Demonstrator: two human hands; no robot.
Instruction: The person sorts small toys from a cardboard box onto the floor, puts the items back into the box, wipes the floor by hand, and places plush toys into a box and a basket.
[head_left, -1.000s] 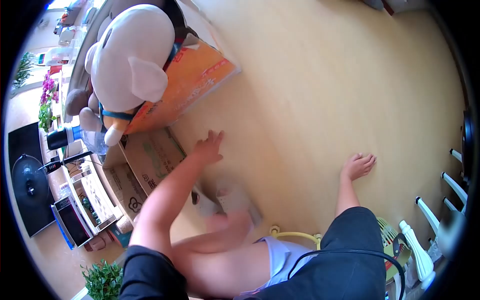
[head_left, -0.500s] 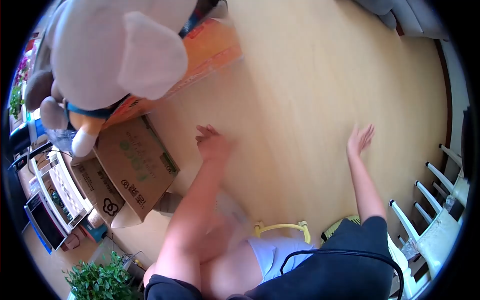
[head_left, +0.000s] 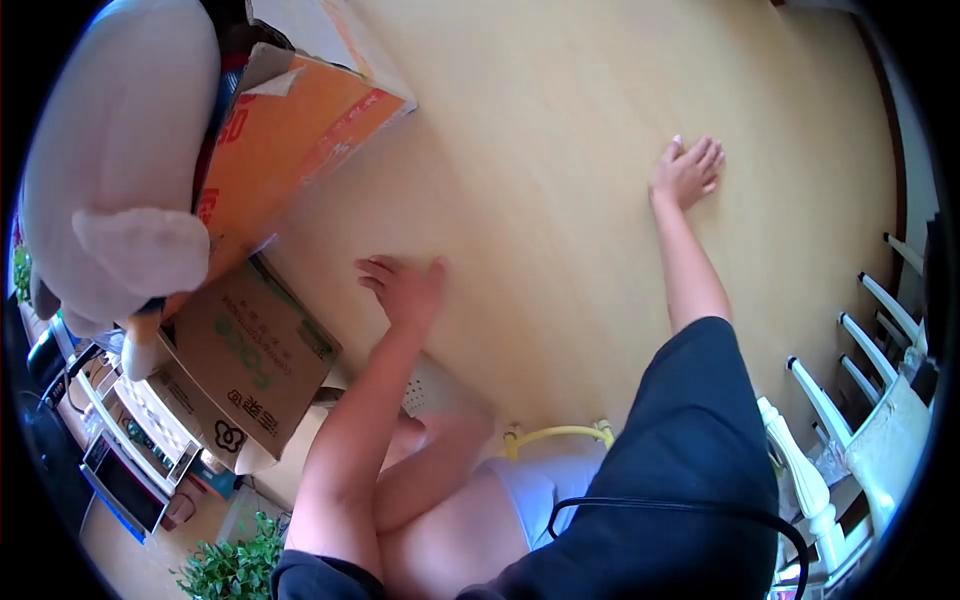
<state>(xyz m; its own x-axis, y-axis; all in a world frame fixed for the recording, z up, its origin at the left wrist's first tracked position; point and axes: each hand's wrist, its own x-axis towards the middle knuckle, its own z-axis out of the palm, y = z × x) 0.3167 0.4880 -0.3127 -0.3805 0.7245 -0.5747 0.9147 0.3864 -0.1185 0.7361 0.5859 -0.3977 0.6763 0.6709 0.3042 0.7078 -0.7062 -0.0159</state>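
My left hand (head_left: 405, 292) is over the pale wooden floor (head_left: 540, 240), its fingers spread and nothing in it. To its left stands a brown cardboard box (head_left: 255, 350) with printing on its side. An orange box (head_left: 290, 140) is farther up, with a large pale plush toy (head_left: 120, 150) on or against it. My right hand (head_left: 688, 174) is farther out on the right, over the floor. Its fingers are apart and it holds nothing.
White chair legs (head_left: 820, 400) stand at the right. Near my legs is a yellow tubular frame (head_left: 555, 434). A green plant (head_left: 235, 562) is at the lower left. A black cable (head_left: 690, 506) crosses my clothing.
My right hand has moved up and slightly left, farther out over the floor. My left hand has spread its fingers. The view has shifted, and the plush toy appears farther left.
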